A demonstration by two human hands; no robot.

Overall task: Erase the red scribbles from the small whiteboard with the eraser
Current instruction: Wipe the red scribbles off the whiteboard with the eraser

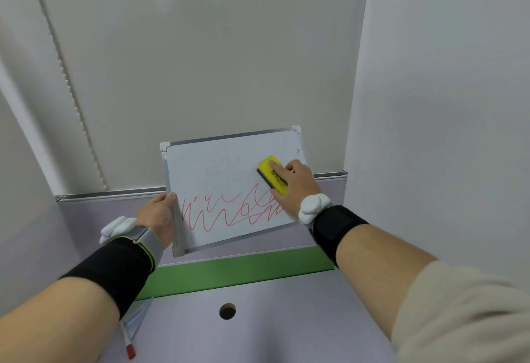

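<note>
A small whiteboard (212, 167) with a grey metal frame is held up above the desk, tilted. My left hand (159, 213) grips its left edge near the lower corner. Red scribbles (229, 210) run across the board's lower half, and a tiny red mark (297, 150) sits near the top right corner. The upper half is mostly white. My right hand (292, 183) presses a yellow eraser (269, 171) with a dark underside against the board's right side, just above the scribbles.
A pale purple desk (258, 328) with a round cable hole (227, 311) lies below. A red-capped marker (128, 342) rests at the desk's left, by a folded sheet (137, 319). A green strip (238, 272) and a purple partition stand behind; white walls enclose both sides.
</note>
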